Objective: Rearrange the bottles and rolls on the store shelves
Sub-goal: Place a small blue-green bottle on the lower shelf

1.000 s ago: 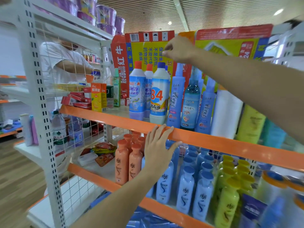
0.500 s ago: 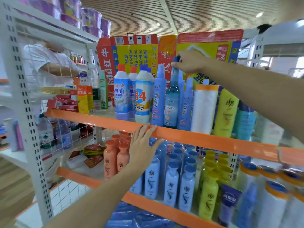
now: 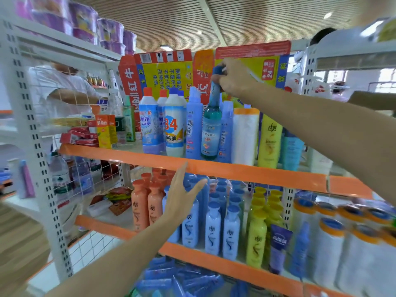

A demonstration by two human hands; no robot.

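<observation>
My right hand (image 3: 232,77) grips the blue cap and neck of a clear teal bottle (image 3: 211,129) standing at the front of the upper orange-edged shelf (image 3: 246,171). Opaque blue bottles (image 3: 194,125) flank it, and a white roll with an orange band (image 3: 244,136) stands just to its right. My left hand (image 3: 182,196) hovers open, fingers spread, below that shelf's edge, in front of the peach bottles (image 3: 147,204) and pale blue bottles (image 3: 212,228) on the shelf beneath. Several white rolls with orange ends (image 3: 334,243) stand at the lower right.
White cleaner bottles (image 3: 173,129) and small boxes (image 3: 105,130) fill the upper shelf's left. Yellow bottles (image 3: 269,140) stand right of the roll. A flattened cardboard box (image 3: 167,71) backs the shelf. People stand beyond the wire side panel (image 3: 70,99) and at the far right.
My right hand came down from the cardboard's top edge and closed on the teal bottle's cap. My left hand slipped off the shelf edge and now hovers slightly lower.
</observation>
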